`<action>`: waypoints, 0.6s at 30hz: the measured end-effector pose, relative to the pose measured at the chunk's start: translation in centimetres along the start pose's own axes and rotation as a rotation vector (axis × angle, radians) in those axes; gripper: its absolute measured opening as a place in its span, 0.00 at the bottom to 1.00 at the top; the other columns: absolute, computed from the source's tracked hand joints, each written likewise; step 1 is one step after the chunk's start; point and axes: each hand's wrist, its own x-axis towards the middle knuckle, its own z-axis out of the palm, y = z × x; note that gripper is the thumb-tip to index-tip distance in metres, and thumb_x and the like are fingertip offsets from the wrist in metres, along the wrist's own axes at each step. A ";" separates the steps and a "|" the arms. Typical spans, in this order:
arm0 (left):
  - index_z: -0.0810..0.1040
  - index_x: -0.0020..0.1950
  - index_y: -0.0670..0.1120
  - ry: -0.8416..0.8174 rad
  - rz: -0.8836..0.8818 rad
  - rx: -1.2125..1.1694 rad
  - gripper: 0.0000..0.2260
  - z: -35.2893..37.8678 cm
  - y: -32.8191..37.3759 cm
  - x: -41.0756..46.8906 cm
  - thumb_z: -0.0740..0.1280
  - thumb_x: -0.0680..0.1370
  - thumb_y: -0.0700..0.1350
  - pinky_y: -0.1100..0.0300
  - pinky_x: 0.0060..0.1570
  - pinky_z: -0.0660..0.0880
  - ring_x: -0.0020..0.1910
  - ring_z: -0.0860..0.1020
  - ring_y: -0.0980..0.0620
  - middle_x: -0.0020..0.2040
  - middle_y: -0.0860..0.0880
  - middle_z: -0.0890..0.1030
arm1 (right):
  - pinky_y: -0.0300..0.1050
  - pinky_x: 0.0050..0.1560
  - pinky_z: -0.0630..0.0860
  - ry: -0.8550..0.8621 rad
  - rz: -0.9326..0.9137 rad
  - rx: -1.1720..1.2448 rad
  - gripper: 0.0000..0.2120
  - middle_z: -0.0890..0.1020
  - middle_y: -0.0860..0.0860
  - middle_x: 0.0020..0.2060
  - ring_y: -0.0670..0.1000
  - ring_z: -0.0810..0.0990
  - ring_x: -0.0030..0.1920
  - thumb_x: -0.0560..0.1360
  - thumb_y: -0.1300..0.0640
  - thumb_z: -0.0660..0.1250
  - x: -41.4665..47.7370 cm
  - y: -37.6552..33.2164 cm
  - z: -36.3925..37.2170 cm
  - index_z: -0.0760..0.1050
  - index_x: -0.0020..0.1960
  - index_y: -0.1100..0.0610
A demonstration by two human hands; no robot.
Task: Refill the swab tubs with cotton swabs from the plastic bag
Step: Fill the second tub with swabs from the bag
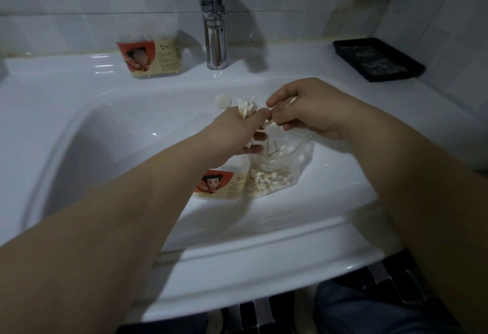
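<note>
1. Spillage looks likeliest: the left hand (235,135) clutches an upright bundle of white-tipped wooden cotton swabs (247,108) while the right hand (309,112) pinches a few more, so a loose stick could drop into the white ceramic sink (105,127).
2. Tipping is possible too: the clear plastic bag (280,172) sits open in the basin, just right of the near label-wrapped swab tub (221,183).
3. Count: two tubs, the far swab tub (149,56) on the ledge left of the chrome tap (215,30); one bag; swabs too many to count.
</note>
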 end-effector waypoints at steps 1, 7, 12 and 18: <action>0.79 0.57 0.43 -0.032 0.010 -0.036 0.10 0.1 0.0 0.0 0.67 0.82 0.49 0.54 0.50 0.84 0.53 0.84 0.48 0.55 0.43 0.83 | 0.42 0.46 0.83 -0.020 0.012 0.031 0.12 0.86 0.57 0.40 0.51 0.84 0.40 0.72 0.72 0.72 -0.1 -0.1 0.1 0.82 0.51 0.60; 0.70 0.43 0.46 -0.068 0.049 -0.127 0.12 -0.2 0.2 -0.2 0.71 0.79 0.36 0.52 0.51 0.84 0.44 0.85 0.48 0.40 0.43 0.83 | 0.39 0.40 0.81 -0.020 0.038 0.021 0.10 0.85 0.57 0.39 0.48 0.83 0.34 0.73 0.71 0.73 -0.2 -0.1 0.0 0.82 0.52 0.61; 0.71 0.45 0.46 -0.027 0.021 -0.160 0.11 -0.4 0.3 -0.1 0.69 0.79 0.32 0.53 0.51 0.83 0.40 0.82 0.49 0.38 0.44 0.82 | 0.42 0.44 0.84 0.081 0.029 0.070 0.08 0.83 0.61 0.40 0.53 0.83 0.37 0.72 0.71 0.73 0.1 0.0 0.2 0.82 0.49 0.62; 0.79 0.52 0.41 -0.021 -0.012 -0.100 0.03 -0.2 0.4 0.0 0.66 0.82 0.38 0.61 0.38 0.80 0.34 0.79 0.53 0.39 0.47 0.79 | 0.40 0.43 0.83 0.119 -0.013 0.262 0.05 0.84 0.64 0.44 0.54 0.85 0.39 0.74 0.71 0.73 0.2 0.0 0.5 0.83 0.49 0.65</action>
